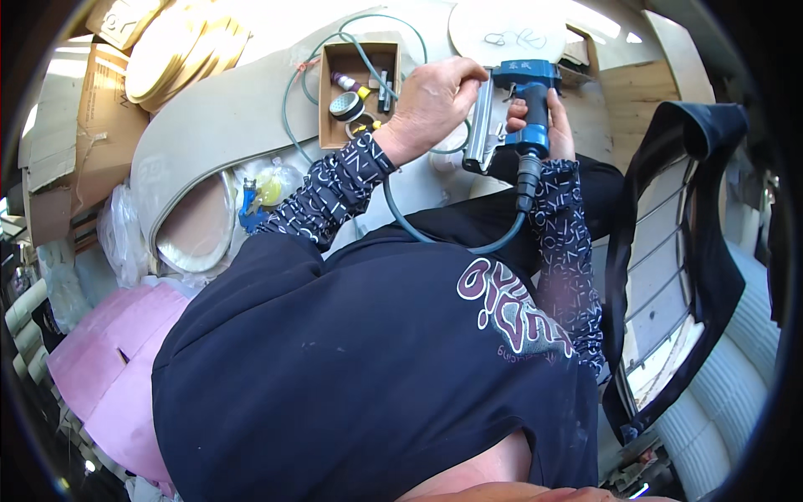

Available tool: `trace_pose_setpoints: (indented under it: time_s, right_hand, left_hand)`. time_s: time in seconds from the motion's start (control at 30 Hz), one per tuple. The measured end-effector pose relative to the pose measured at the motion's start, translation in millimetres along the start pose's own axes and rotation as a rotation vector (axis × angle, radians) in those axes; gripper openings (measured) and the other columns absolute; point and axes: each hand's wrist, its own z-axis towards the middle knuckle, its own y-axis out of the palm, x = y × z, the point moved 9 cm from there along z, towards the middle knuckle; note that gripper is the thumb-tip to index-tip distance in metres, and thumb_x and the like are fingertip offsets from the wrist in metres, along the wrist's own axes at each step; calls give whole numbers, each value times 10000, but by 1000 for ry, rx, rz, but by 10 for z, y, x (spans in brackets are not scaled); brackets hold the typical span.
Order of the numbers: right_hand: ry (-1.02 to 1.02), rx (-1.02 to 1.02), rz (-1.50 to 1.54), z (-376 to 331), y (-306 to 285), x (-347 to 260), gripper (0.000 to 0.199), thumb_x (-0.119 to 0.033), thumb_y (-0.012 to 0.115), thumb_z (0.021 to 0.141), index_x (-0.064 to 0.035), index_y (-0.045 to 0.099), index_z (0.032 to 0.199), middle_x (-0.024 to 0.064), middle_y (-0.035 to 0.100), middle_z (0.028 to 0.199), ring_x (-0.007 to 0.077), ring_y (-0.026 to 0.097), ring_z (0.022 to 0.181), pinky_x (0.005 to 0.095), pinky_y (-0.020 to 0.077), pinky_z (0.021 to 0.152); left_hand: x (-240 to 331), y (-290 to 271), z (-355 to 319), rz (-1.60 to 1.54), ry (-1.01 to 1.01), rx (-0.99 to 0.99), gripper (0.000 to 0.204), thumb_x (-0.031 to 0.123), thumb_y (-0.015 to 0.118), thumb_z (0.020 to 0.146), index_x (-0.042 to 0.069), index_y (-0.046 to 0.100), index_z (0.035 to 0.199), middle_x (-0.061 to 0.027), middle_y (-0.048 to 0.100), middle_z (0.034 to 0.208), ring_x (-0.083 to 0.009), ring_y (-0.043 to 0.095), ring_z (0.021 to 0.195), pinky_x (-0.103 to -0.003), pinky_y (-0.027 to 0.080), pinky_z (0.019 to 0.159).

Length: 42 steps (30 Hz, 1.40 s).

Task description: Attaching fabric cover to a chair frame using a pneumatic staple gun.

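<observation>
A blue pneumatic staple gun (520, 74) with a silver metal magazine (480, 125) is held upright over my lap. My right hand (562, 127) wraps round its black grip. My left hand (431, 102) reaches across from the left with curled fingers, the tips pressed at the far end of the magazine. Whether a small piece is pinched there is hidden. From the connector under the grip, a blue-green air hose (410, 232) loops down and to the left. Beside my left hand, an open cardboard box (333, 136) contains a round tin (346, 106), tape rolls and dark metal strips.
A curved pale board (242, 99) spans the left. Round wooden pieces (171, 63) are stacked beyond it, near cardboard boxes (109, 117). Clear plastic bags (125, 238) and pink sheeting (125, 360) lie left. A black-edged frame with wires (721, 209) stands close on the right, beside white rolls (719, 393).
</observation>
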Motion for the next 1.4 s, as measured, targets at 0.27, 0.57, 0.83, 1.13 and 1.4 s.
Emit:
trace_pose_setpoints:
  time_s: [0.27,0.57,0.83,1.13,1.4]
  right_hand:
    - [-402,211,-627,27,256,-875,266,-220,565,980,35,530,1043,124,620,894,195,615,762,311,552,676]
    - [-826,355,-545,-220,10,-1705,222,-165,592,949,13,522,1061,84,576,855,150,546,643,318,491,556]
    - [-744,-10,-273,-119,-181,-2043,350,-377,572,988,-34,504,996,36,510,868,126,487,682,306,433,634]
    - [-425,-409,-12,287,-392,-2138,717,-610,657,842,-23,555,1241,4,583,780,51,562,582,326,524,727]
    - [-431,-419,57,375,-31,-1960,464,-442,735,853,-42,542,990,7,546,743,61,558,522,216,447,531]
  left_hand:
    - [-721,1313,300,-696,-552,-442,418,345,721,783,-27,618,943,-88,679,771,-136,662,707,-260,532,646]
    - [-377,1724,938,-293,-168,-215,427,311,658,852,-56,462,950,-267,628,709,-433,648,692,-467,516,610]
    - [-602,1750,812,-411,-270,-315,353,360,567,972,20,587,878,-224,592,658,-411,607,631,-444,450,548]
    - [120,1282,777,-786,-305,-427,315,122,608,914,-2,422,1136,-224,584,755,-405,623,694,-427,469,613]
    - [171,1183,726,-727,-304,-580,630,171,707,849,-26,386,1354,-194,579,1120,-302,619,955,-360,483,853]
